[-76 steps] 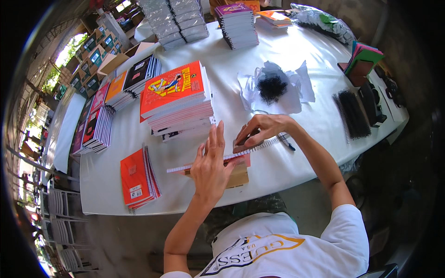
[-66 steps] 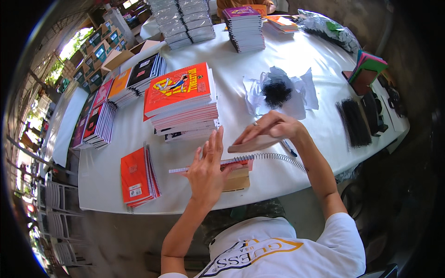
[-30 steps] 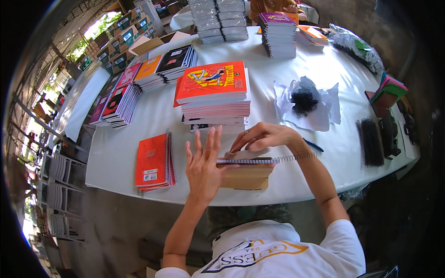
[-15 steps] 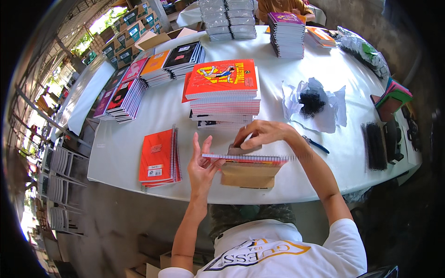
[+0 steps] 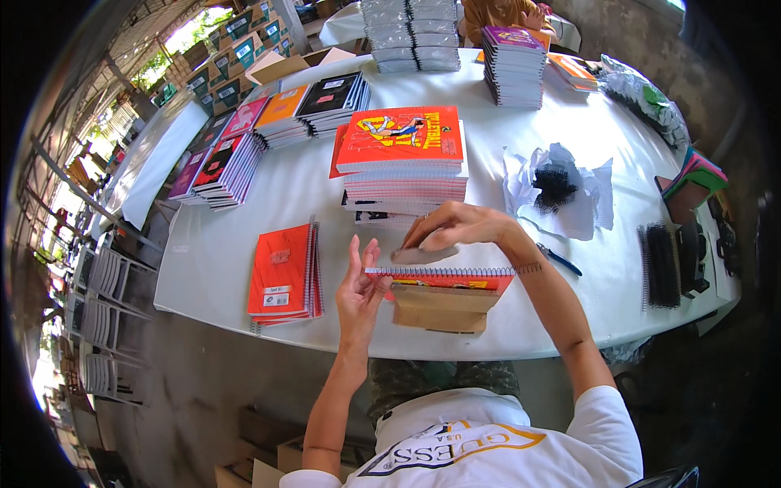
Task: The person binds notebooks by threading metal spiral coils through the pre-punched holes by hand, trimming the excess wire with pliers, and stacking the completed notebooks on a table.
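Two hands work at one red-covered spiral notebook (image 5: 488, 283), which stands spine-up against a brown cardboard support (image 5: 446, 309) near the front edge of the white-covered table (image 5: 211, 232). The left hand (image 5: 358, 297) grasps the notebook at the left end of its spine, thumb and fingers closed about that corner, two fingertips pointing up past it. The notebook thus stretches rightward from the left hand and lies just below the right hand (image 5: 455, 226). That hand is curled over a flat brownish-grey pad (image 5: 423, 254), gripping it just beyond the spine; whether the pad touches the wire is too close to tell. A metal binding coil (image 5: 464, 272) runs along the spine, and its loose end juts past the notebook's right end, overlapping the right forearm in the view.

Beyond the hands rises a tall stack of red-topped notebooks (image 5: 400, 138). A low pile of red spiral notebooks (image 5: 281, 272) lies left of the left hand. Dark-handled pliers (image 5: 561, 260) rest right of the right forearm, near crumpled white paper (image 5: 598, 207) that holds a tangle of black coils (image 5: 553, 191).
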A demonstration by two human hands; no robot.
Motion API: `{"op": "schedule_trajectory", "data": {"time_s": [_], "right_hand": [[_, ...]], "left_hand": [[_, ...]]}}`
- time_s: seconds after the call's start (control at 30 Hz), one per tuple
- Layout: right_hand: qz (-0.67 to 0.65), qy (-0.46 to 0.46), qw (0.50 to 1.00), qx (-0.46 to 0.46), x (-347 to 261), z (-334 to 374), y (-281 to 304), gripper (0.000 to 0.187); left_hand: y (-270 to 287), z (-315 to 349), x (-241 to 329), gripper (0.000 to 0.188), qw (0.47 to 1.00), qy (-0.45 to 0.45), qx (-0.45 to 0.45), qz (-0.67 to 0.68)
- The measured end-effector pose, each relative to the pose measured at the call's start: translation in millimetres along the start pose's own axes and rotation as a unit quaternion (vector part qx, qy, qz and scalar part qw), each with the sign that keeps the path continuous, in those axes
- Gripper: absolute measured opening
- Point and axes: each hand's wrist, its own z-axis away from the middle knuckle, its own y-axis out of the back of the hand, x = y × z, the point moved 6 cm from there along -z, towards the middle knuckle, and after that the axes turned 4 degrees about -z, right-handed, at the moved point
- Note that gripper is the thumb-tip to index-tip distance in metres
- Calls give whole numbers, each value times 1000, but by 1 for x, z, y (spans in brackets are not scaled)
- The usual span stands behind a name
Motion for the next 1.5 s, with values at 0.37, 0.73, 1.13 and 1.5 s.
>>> {"op": "schedule_trajectory", "data": {"time_s": [0.37,0.73,1.13,1.5], "right_hand": [[115,-116,981,105,21,55,11,48],[420,-300,770,376,77,222,7,48],[257,-26,857,447,-36,209,-113,39],[50,-33,921,385,-38,182,-136,35]], "left_hand": [[-4,-9,-3,83,996,16,-72,46],[12,-28,111,80,987,-144,-7,-64],[-113,61,48,56,769,-289,-82,-564],[-117,64,51,61,770,-292,-68,-563]]}}
